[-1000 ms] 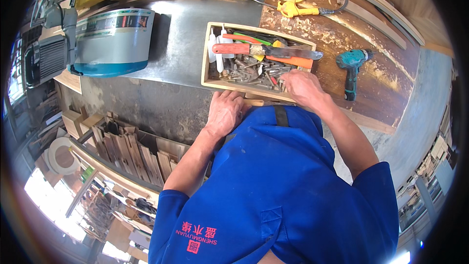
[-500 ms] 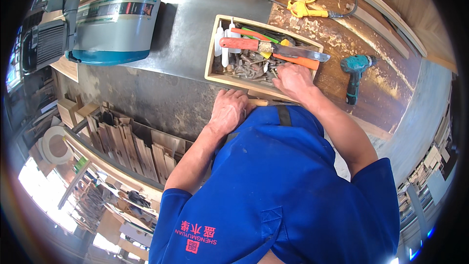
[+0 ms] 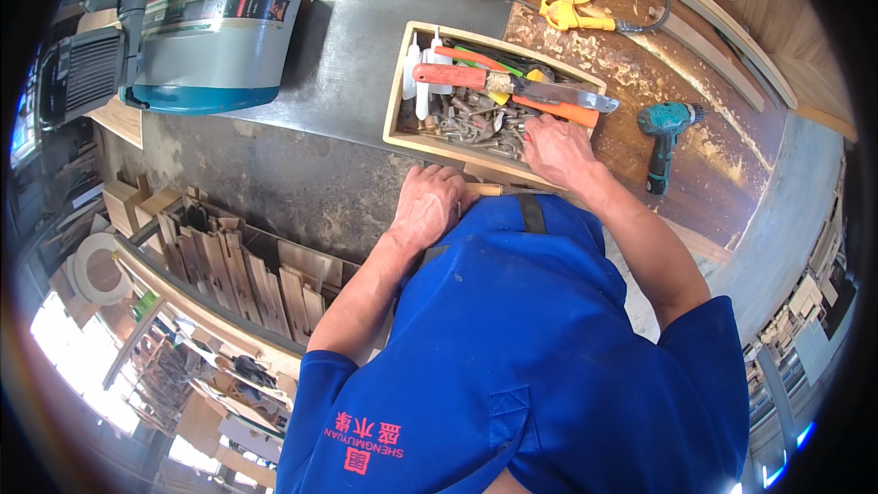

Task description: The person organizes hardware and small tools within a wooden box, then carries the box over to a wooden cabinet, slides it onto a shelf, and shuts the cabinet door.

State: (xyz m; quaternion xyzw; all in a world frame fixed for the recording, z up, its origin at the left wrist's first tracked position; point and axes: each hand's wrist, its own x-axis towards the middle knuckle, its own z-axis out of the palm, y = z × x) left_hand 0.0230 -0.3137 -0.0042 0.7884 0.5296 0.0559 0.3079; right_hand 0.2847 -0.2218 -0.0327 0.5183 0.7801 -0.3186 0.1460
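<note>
A shallow wooden box (image 3: 395,119) on the bench holds many small metal bits (image 3: 471,117). My right hand (image 3: 560,152) reaches over its near right side, fingers bent down among the bits; what they pinch, if anything, is too small to make out. Across the box lies a knife (image 3: 549,91) with a worn red handle. Beside it are white nozzle bottles (image 3: 422,101) and an orange handle (image 3: 572,112). My left hand (image 3: 428,197) rests curled at the bench's near edge, next to a short light wooden piece (image 3: 484,189); its fingertips are hidden.
A teal cordless drill (image 3: 666,137) lies right of the box on the dusty wooden board (image 3: 631,73). Beyond it is a yellow air blow gun (image 3: 576,16) with a hose. A grey and teal machine (image 3: 215,55) stands at left. Upright wood strips (image 3: 238,265) fill a rack below the bench.
My right hand has shifted slightly to the right, and its fingertips have drawn back a little over the metal bits. My left hand stays in place.
</note>
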